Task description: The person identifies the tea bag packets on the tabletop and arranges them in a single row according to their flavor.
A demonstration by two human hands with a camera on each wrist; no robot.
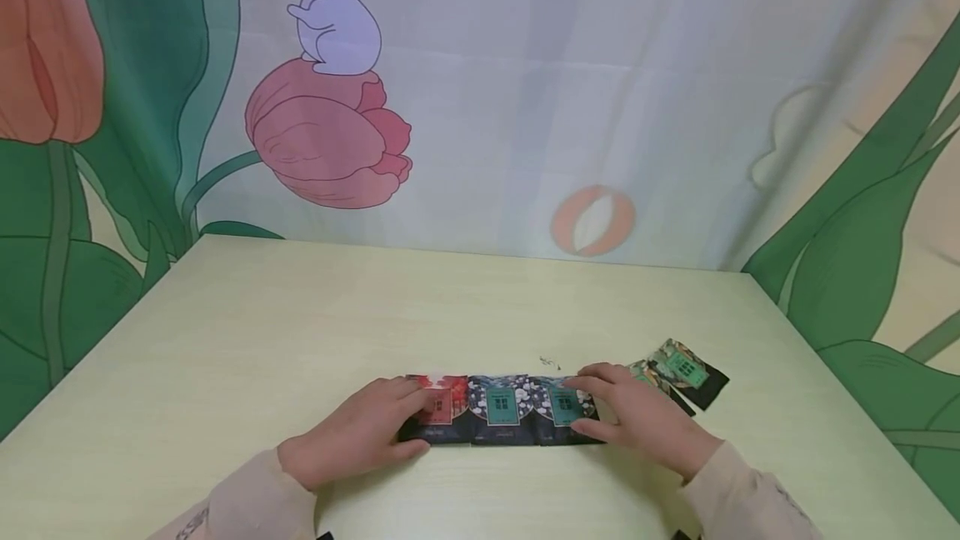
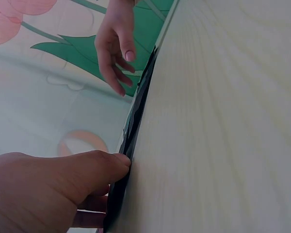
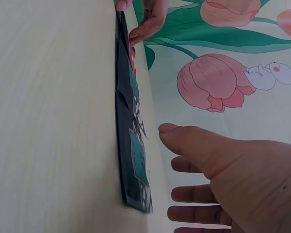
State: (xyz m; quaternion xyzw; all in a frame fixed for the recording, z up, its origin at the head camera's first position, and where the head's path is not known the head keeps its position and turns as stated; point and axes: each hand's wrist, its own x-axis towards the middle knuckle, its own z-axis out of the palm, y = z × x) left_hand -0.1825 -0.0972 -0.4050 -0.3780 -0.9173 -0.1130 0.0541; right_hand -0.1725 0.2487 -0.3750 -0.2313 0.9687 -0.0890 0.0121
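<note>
Three flat packets lie side by side in a row on the table. The left one is a red-and-black packet point(image 1: 448, 415); a middle packet point(image 1: 502, 415) and a right packet point(image 1: 558, 411) share a blue-and-white floral print with teal labels. My left hand point(image 1: 367, 427) touches the red packet's left side, its fingers over the top and its thumb point(image 2: 109, 167) at the near edge. My right hand point(image 1: 641, 415) spreads its fingers over the right end of the row. In the right wrist view its thumb point(image 3: 184, 136) stands apart from the packets.
Two green-labelled packets lie behind my right hand: one packet point(image 1: 690, 373) angled, the other packet point(image 1: 678, 398) partly hidden by the hand. Small dark marks point(image 1: 551, 362) show on the pale wooden table point(image 1: 337, 307). A printed curtain point(image 1: 487, 107) hangs at the far edge.
</note>
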